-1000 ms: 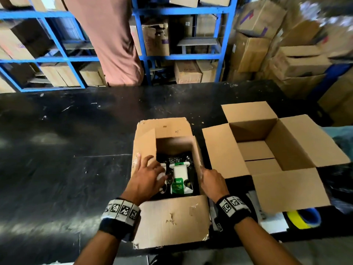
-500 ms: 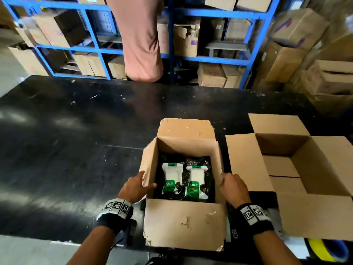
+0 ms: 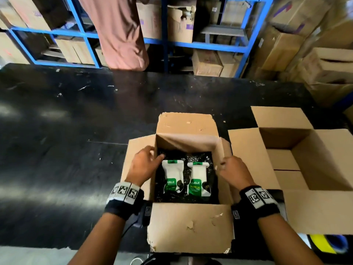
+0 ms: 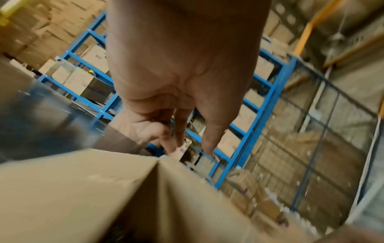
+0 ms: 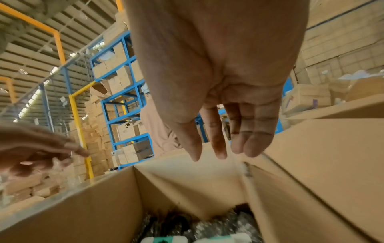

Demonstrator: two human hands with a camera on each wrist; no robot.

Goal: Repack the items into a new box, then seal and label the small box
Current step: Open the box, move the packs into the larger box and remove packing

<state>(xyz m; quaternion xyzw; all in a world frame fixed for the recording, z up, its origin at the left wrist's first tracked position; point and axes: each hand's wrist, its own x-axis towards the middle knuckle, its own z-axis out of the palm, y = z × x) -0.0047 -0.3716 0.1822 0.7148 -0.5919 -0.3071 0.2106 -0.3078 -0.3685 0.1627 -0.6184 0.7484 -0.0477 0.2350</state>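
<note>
Head view: dim warehouse light overall, exposure ok. Glossy black table shows soft white glare patches on its left side. Inside of the open box is dark, but the two white-green pouches read clearly, print partly legible. Wide-angle bend at edges: blue shelving leans and bows, corners smeared. Left wrist view: heavy motion blur, cardboard in foreground soft, left hand moderately sharp. Right wrist view: bright daylight from roof panels upper left, right hand sharp, left hand and box contents blurred.
</note>
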